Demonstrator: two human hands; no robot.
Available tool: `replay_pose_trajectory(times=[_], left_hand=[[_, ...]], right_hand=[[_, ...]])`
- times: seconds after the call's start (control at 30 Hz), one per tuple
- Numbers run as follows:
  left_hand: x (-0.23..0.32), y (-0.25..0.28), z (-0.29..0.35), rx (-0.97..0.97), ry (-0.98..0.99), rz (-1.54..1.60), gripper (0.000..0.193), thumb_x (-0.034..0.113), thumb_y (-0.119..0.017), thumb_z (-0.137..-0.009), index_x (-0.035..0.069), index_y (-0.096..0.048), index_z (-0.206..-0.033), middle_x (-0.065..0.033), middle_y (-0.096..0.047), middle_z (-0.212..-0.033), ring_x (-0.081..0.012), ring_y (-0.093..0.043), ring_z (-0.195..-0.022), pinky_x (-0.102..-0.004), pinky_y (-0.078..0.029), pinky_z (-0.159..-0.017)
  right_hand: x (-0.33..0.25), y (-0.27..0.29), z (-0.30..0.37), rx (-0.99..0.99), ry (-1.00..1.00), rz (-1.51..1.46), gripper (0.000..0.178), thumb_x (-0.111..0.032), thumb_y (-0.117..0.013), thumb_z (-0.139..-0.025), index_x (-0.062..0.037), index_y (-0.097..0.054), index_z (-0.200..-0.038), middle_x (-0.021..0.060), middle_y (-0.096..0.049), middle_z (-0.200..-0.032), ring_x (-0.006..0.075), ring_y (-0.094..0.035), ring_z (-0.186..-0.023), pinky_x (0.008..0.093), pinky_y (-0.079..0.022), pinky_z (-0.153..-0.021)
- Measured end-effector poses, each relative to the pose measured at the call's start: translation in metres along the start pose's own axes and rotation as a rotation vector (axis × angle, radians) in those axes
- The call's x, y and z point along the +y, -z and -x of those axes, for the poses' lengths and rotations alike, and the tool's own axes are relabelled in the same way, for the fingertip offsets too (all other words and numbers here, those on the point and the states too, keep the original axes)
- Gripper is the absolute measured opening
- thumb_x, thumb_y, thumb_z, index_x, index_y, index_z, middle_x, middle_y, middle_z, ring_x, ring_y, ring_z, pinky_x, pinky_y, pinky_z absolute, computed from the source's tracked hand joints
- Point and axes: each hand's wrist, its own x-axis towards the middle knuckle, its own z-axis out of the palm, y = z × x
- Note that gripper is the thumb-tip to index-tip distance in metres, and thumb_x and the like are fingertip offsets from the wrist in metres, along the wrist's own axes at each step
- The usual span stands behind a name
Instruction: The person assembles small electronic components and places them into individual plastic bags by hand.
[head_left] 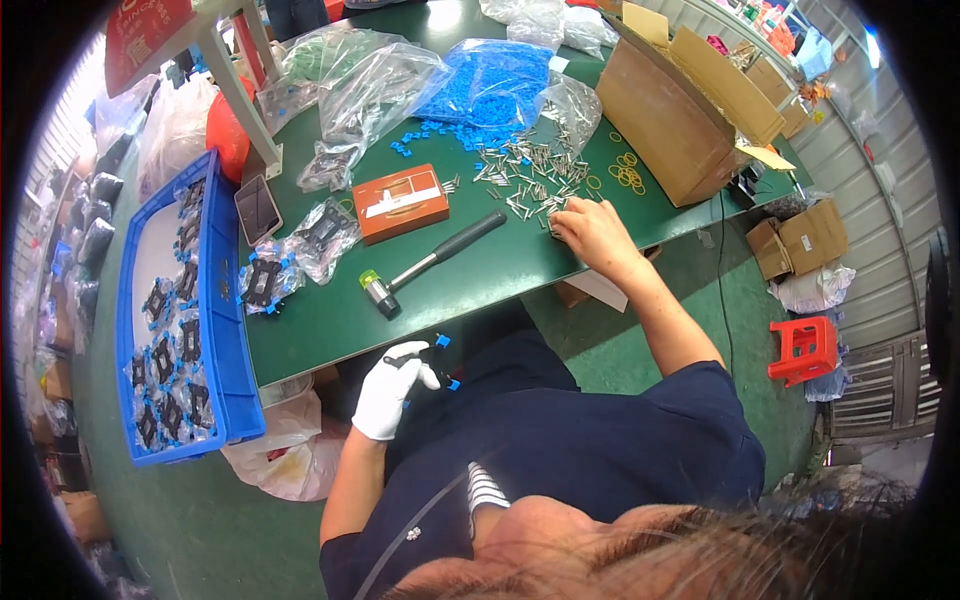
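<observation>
In my left hand, which wears a white glove, is a black plastic bracket with blue clips at its corners. I hold it over my lap, beyond the table's front edge, and its dark body blends into my clothes. My bare right hand is at the near edge of a pile of small metal pins. Its fingers are bent and pinched together, and what lies between them is hidden. A mallet with a black handle and a green-and-black head lies between my hands on the green table.
A red-brown block sits behind the mallet. Blue clips fill a clear bag at the back. Bagged black brackets lie in a blue crate on the left. To the right stand a cardboard box, rubber bands and a red stool.
</observation>
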Motion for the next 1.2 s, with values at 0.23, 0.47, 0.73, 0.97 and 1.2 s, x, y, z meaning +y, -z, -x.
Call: replay_pose_trajectory(times=[0.23,0.47,0.73,0.97,1.2], left_hand=[[-0.013,-0.023,-0.014,-0.039,0.012,0.233,0.053,0.017,-0.058,-0.102,-0.005,-0.04,-0.146,-0.0131,-0.068,-0.099,-0.0186,-0.065,-0.094,-0.0308,-0.05,-0.09],[-0.015,-0.026,-0.011,0.004,0.029,0.193,0.065,0.019,-0.061,-0.101,-0.006,-0.032,-0.152,-0.0111,-0.069,-0.097,-0.0164,-0.066,-0.085,-0.0287,-0.054,-0.078],[-0.013,-0.024,-0.015,-0.02,0.065,0.242,0.066,0.022,-0.063,-0.101,-0.008,-0.033,-0.152,-0.0087,-0.068,-0.093,-0.0161,-0.066,-0.082,-0.0275,-0.055,-0.074],[-0.018,-0.024,-0.014,-0.038,0.071,0.239,0.062,0.022,-0.062,-0.102,-0.006,-0.036,-0.151,-0.0077,-0.068,-0.094,-0.0152,-0.067,-0.085,-0.0268,-0.055,-0.076],[-0.014,-0.029,-0.013,-0.011,0.081,0.227,0.048,0.017,-0.058,-0.103,-0.005,-0.046,-0.145,-0.0058,-0.067,-0.092,-0.0145,-0.064,-0.087,-0.0274,-0.052,-0.084]], right_hand=[[-0.007,-0.054,-0.008,0.329,0.055,0.052,0.025,-0.025,-0.068,-0.093,-0.0128,-0.071,-0.115,0.0063,-0.063,-0.13,0.0274,-0.053,-0.129,0.0501,-0.036,-0.11],[-0.03,-0.048,0.007,0.261,0.14,0.116,0.032,-0.036,-0.07,-0.092,-0.0163,-0.071,-0.117,0.0072,-0.057,-0.14,0.0293,-0.042,-0.143,0.0591,-0.027,-0.117],[-0.06,-0.041,0.027,0.158,0.289,-0.015,0.045,-0.042,-0.075,-0.087,-0.014,-0.069,-0.121,0.008,-0.055,-0.144,0.0299,-0.04,-0.145,0.0588,-0.022,-0.121],[-0.06,-0.046,0.033,0.208,0.239,-0.106,0.054,-0.047,-0.077,-0.084,-0.0121,-0.067,-0.124,0.0081,-0.055,-0.144,0.0288,-0.041,-0.145,0.0592,-0.021,-0.122],[-0.059,-0.066,0.049,0.361,0.293,-0.082,0.032,-0.028,-0.081,-0.083,-0.0158,-0.069,-0.11,0.0024,-0.061,-0.134,0.0254,-0.048,-0.138,0.057,-0.025,-0.121]])
